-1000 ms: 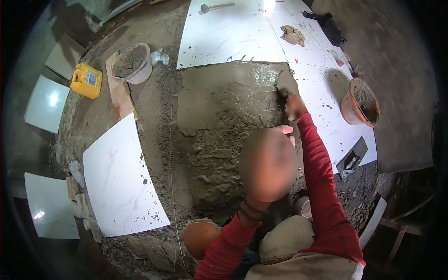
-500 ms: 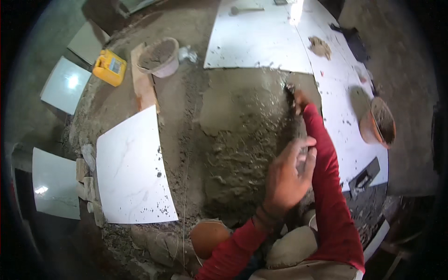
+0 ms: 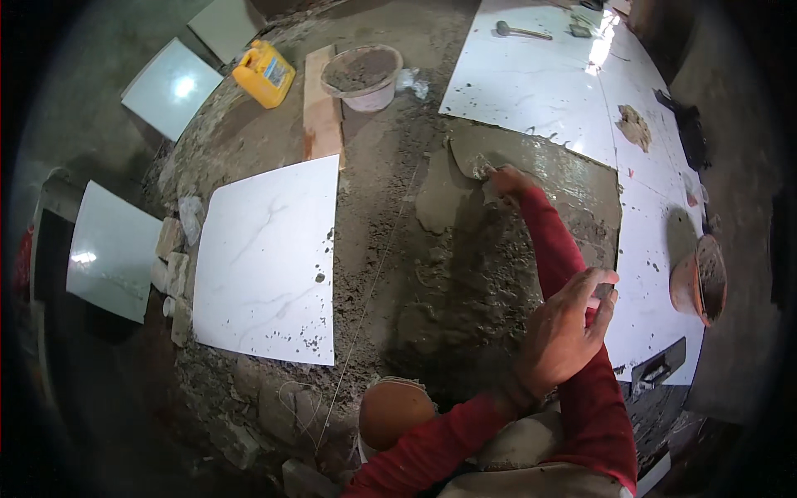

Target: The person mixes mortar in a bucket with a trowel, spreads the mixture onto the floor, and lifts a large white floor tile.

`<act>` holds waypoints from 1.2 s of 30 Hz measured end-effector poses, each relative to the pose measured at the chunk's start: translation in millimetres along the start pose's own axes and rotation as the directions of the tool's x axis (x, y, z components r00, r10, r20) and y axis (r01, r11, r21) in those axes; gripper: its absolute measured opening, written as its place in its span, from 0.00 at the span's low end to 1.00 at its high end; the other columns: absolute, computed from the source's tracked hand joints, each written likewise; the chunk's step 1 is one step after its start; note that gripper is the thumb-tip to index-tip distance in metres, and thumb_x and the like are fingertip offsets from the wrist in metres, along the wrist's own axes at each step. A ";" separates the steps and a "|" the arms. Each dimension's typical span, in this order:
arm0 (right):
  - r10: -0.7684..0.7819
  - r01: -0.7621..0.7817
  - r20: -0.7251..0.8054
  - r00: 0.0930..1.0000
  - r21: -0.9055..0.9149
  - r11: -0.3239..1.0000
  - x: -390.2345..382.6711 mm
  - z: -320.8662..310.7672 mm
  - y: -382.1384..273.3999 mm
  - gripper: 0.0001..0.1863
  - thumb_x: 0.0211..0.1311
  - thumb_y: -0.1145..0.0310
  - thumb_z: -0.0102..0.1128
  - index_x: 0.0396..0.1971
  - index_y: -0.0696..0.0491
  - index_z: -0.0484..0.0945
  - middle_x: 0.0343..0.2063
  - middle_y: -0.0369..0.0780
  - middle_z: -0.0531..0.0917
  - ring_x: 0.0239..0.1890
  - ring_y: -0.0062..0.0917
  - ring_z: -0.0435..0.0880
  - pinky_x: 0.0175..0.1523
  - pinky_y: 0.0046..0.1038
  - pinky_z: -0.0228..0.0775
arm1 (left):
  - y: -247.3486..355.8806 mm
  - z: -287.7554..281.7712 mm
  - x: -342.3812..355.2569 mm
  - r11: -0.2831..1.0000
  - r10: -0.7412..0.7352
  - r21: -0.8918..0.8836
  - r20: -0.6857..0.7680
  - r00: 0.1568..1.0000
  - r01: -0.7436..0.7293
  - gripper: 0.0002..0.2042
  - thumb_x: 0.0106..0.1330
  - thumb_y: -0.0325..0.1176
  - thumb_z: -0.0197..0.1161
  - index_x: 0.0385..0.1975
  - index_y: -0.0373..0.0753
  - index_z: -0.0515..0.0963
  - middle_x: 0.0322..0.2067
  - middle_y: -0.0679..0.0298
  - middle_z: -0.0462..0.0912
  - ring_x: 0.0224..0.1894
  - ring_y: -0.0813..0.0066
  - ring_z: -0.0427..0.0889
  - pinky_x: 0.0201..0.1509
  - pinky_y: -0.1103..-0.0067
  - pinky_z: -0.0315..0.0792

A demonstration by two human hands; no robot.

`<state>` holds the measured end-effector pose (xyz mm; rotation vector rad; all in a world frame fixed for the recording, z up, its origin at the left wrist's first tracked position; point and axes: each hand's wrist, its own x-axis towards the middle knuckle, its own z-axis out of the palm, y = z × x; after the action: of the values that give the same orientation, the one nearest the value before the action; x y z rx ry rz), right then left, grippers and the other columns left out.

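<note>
My right hand [image 3: 510, 183] is closed around a trowel [image 3: 480, 172], whose blade is mostly hidden against the wet grey mortar [image 3: 440, 195]. This hand is over the far part of the mortar bed, where the surface is smoother; nearer to me it is rough and ridged. My left hand [image 3: 564, 336] is raised beside my right forearm, its fingers curved and apart, with nothing visible in them. White tiles [image 3: 531, 79] border the mortar at the back and the right.
A loose white marbled tile [image 3: 266, 266] lies to the left. Behind it are a wooden board [image 3: 322, 116], a bucket of mortar [image 3: 365, 95] and a yellow jerrycan [image 3: 264, 75]. An orange bucket [image 3: 697, 282], a float [image 3: 658, 365] and a mallet [image 3: 523, 31] rest on the right-hand tiles.
My right hand has swept leftward over the mortar with the trowel. The view has shifted, so surroundings appear farther right or higher. My left hand stays raised with curved fingers.
</note>
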<state>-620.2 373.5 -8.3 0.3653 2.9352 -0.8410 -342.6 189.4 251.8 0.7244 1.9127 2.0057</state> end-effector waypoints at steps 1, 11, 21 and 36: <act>-0.013 0.013 0.010 1.000 0.022 1.000 -1.0 4.0 -10.4 0.19 0.68 0.62 0.42 0.33 0.61 0.79 0.26 0.52 0.82 0.24 0.43 0.81 0.31 0.43 0.73 | -1.6 -1.2 -0.2 1.000 -0.001 0.016 0.000 1.000 0.001 0.12 0.67 0.29 0.59 0.49 0.35 0.72 0.46 0.54 0.81 0.39 0.59 0.85 0.43 0.71 0.79; -0.433 0.472 0.273 0.859 -0.096 0.876 -122.4 -23.4 -69.6 0.18 0.70 0.61 0.43 0.37 0.59 0.79 0.32 0.54 0.82 0.33 0.48 0.82 0.40 0.45 0.73 | -2.3 -11.2 7.1 0.998 0.065 -0.014 -0.094 0.993 -0.067 0.12 0.67 0.30 0.58 0.48 0.37 0.71 0.44 0.56 0.81 0.37 0.59 0.84 0.39 0.68 0.76; -0.479 0.271 0.358 0.802 0.497 0.824 -158.5 -65.9 -94.0 0.23 0.70 0.53 0.48 0.46 0.59 0.79 0.34 0.52 0.84 0.37 0.35 0.84 0.46 0.37 0.74 | -2.2 -17.5 10.0 0.992 0.078 -0.086 -0.124 0.989 -0.089 0.10 0.67 0.30 0.57 0.46 0.38 0.71 0.42 0.53 0.80 0.36 0.57 0.84 0.40 0.67 0.76; -0.070 -0.045 0.267 0.961 0.403 0.914 -30.9 20.2 -101.9 0.19 0.68 0.57 0.50 0.43 0.58 0.79 0.29 0.50 0.83 0.33 0.33 0.83 0.38 0.34 0.73 | -9.7 -39.2 15.6 0.983 0.094 -0.126 -0.259 0.961 -0.130 0.10 0.68 0.29 0.58 0.47 0.38 0.71 0.43 0.54 0.81 0.35 0.57 0.84 0.36 0.70 0.77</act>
<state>-615.2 272.6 30.9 0.2247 2.4960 -1.3854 -377.8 165.1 244.8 0.5755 1.8711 2.3776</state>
